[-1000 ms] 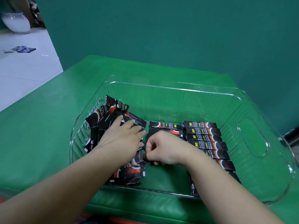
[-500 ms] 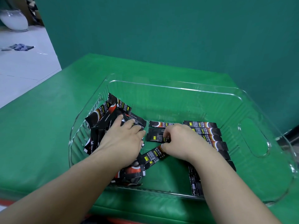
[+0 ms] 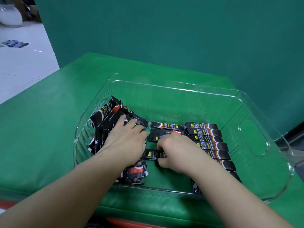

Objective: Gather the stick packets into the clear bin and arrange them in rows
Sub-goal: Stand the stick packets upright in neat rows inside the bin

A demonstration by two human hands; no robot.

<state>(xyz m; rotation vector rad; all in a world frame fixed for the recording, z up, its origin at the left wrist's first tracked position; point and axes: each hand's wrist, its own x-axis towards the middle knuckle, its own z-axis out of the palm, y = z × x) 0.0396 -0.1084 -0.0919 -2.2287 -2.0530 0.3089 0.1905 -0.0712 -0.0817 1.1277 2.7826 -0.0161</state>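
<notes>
A clear bin point(image 3: 177, 87) sits on a green table. Inside it, a loose pile of black stick packets point(image 3: 108, 114) lies at the left, and my left hand point(image 3: 126, 142) rests flat on that pile with fingers spread. A neat row of packets point(image 3: 207, 139) runs down the right side. A second row in the middle has two packets point(image 3: 166, 126). My right hand point(image 3: 174, 152) pinches one black packet point(image 3: 152, 154) lying flat just below those two.
The green padded table point(image 3: 49, 137) drops off at its left edge to a white floor point(image 3: 19, 66). A green wall point(image 3: 164, 30) stands behind the bin. The bin's far half and right handle cut-out point(image 3: 253, 139) hold no packets.
My right hand has drawn a packet out from the pile and turned it from slanted to level beneath the two middle packets. My left hand has stayed on the pile.
</notes>
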